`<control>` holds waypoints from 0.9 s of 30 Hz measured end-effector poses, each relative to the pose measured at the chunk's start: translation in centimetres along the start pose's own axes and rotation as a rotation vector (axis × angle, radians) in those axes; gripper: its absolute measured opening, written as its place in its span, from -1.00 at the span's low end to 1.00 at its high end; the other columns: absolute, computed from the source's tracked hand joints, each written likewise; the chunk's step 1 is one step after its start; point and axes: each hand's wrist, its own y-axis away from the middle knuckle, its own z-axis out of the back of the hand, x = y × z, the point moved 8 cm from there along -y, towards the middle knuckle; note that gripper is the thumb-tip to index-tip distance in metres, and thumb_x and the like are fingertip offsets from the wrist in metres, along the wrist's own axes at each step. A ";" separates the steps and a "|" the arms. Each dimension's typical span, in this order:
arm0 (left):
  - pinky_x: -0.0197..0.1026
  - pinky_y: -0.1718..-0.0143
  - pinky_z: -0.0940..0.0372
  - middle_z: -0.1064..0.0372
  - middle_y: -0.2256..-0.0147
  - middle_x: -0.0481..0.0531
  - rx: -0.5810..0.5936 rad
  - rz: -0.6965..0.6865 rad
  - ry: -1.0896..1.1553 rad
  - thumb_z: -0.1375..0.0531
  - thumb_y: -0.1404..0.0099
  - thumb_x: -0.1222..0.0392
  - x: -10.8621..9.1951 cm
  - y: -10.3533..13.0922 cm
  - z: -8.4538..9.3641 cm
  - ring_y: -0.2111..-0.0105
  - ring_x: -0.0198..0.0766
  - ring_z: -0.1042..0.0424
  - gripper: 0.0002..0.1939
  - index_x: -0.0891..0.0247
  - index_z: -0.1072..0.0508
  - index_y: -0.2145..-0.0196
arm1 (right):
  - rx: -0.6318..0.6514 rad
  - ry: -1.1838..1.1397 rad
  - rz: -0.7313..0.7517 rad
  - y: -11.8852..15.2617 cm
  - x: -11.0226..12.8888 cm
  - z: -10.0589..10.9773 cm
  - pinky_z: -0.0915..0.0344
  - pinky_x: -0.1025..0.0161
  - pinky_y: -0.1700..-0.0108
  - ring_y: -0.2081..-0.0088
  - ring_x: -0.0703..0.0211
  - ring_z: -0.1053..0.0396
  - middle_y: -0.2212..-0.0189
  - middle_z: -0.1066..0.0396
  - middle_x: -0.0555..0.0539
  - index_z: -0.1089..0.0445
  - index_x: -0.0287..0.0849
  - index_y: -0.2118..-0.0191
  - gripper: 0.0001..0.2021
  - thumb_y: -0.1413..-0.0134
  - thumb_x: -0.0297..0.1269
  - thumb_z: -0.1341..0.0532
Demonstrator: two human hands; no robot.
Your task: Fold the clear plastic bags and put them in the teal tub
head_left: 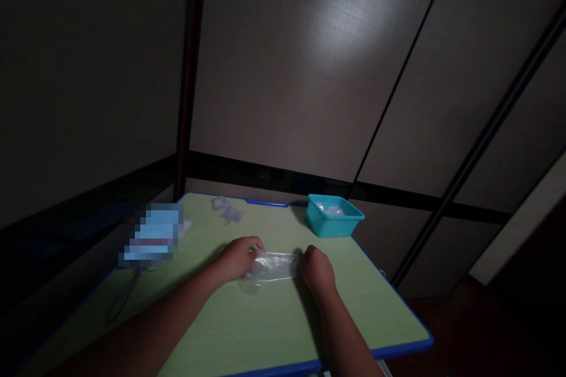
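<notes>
A clear plastic bag [276, 266] is stretched flat between my two hands, just over the green tabletop [265, 330]. My left hand [241, 256] has its fingers closed on the bag's left end, and a loose flap of the film hangs below that hand. At the other end, my right hand [317, 270] is curled in a fist around the bag's right edge. The fingertips of the right hand are mostly hidden behind its knuckles.
A turquoise plastic basket [333, 225] with clear crumpled plastic inside stands at the table's back right corner. Crumpled clear plastic [227, 210] lies near the back edge. A blurred-out blue object [154, 235] with a cord is on the left. Wardrobe-like panels [283, 100] rise behind the table.
</notes>
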 end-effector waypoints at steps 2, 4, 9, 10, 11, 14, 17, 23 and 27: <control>-0.40 0.66 -0.02 -0.24 0.66 -0.15 0.000 0.002 -0.003 -0.09 -0.10 0.25 0.1 0.0 0.0 0.68 -0.38 -0.25 -0.76 0.26 -0.35 0.22 | -0.011 0.008 0.013 0.1 0.2 0.1 -0.11 0.29 0.43 0.32 0.07 -0.41 0.38 -0.45 -0.19 -0.32 -0.19 0.35 -0.78 -0.11 -0.21 0.00; -0.40 0.66 0.00 -0.22 0.66 -0.18 -0.003 -0.010 -0.010 -0.12 -0.05 0.29 0.0 0.1 0.0 0.68 -0.40 -0.23 -0.69 0.25 -0.33 0.18 | -0.018 0.011 0.022 0.1 0.3 0.1 -0.11 0.29 0.43 0.33 0.07 -0.41 0.39 -0.45 -0.18 -0.32 -0.18 0.35 -0.77 -0.12 -0.21 0.02; -0.41 0.66 0.03 -0.22 0.66 -0.17 -0.001 -0.016 -0.022 -0.04 0.03 0.44 0.0 0.0 0.0 0.68 -0.42 -0.21 -0.67 0.27 -0.37 0.26 | -0.011 0.009 0.006 0.1 0.3 0.0 -0.11 0.29 0.42 0.32 0.09 -0.41 0.39 -0.45 -0.16 -0.31 -0.17 0.33 -0.80 -0.12 -0.24 0.02; -0.41 0.66 0.03 -0.23 0.66 -0.16 -0.002 -0.027 -0.023 -0.03 0.03 0.45 -0.1 0.0 0.0 0.68 -0.42 -0.22 -0.67 0.27 -0.38 0.28 | -0.009 0.009 0.008 0.1 0.3 0.0 -0.11 0.30 0.42 0.32 0.09 -0.41 0.39 -0.45 -0.16 -0.30 -0.16 0.32 -0.80 -0.12 -0.24 0.02; -0.41 0.65 0.02 -0.23 0.65 -0.15 -0.002 -0.042 -0.023 -0.02 0.03 0.45 -0.2 0.0 0.0 0.66 -0.41 -0.23 -0.68 0.26 -0.39 0.30 | -0.005 0.010 0.009 0.1 0.4 0.0 -0.11 0.30 0.42 0.32 0.10 -0.41 0.39 -0.45 -0.15 -0.30 -0.16 0.32 -0.80 -0.13 -0.24 0.03; -0.40 0.64 -0.01 -0.23 0.65 -0.13 0.022 -0.072 -0.022 0.02 -0.01 0.43 -0.3 0.0 -0.2 0.63 -0.38 -0.26 -0.70 0.25 -0.43 0.35 | 0.005 0.024 0.009 0.1 0.5 -0.1 -0.11 0.30 0.43 0.33 0.11 -0.41 0.39 -0.45 -0.14 -0.30 -0.14 0.31 -0.80 -0.13 -0.26 0.04; -0.39 0.63 -0.04 -0.24 0.63 -0.11 0.042 -0.071 -0.018 0.04 -0.06 0.38 -0.1 -0.1 -0.4 0.64 -0.38 -0.24 -0.69 0.24 -0.46 0.35 | 0.005 0.037 0.016 0.1 0.5 -0.2 -0.12 0.30 0.43 0.35 0.11 -0.40 0.39 -0.45 -0.14 -0.28 -0.13 0.29 -0.82 -0.13 -0.28 0.04; -0.39 0.64 -0.03 -0.23 0.63 -0.10 0.080 -0.070 0.042 0.04 -0.07 0.37 0.3 -0.3 -0.7 0.65 -0.38 -0.21 -0.66 0.23 -0.45 0.27 | -0.022 0.047 0.033 0.0 0.5 -0.5 -0.11 0.29 0.44 0.36 0.10 -0.41 0.39 -0.45 -0.16 -0.24 -0.14 0.22 -0.79 -0.16 -0.26 0.09; -0.37 0.63 -0.03 -0.28 0.60 -0.07 0.144 -0.081 0.060 0.01 -0.07 0.31 0.4 -0.4 -1.1 0.65 -0.38 -0.20 -0.67 0.25 -0.47 0.27 | -0.007 0.048 0.025 0.0 0.4 -0.7 -0.12 0.28 0.44 0.36 0.09 -0.41 0.38 -0.44 -0.16 -0.23 -0.14 0.19 -0.76 -0.18 -0.22 0.11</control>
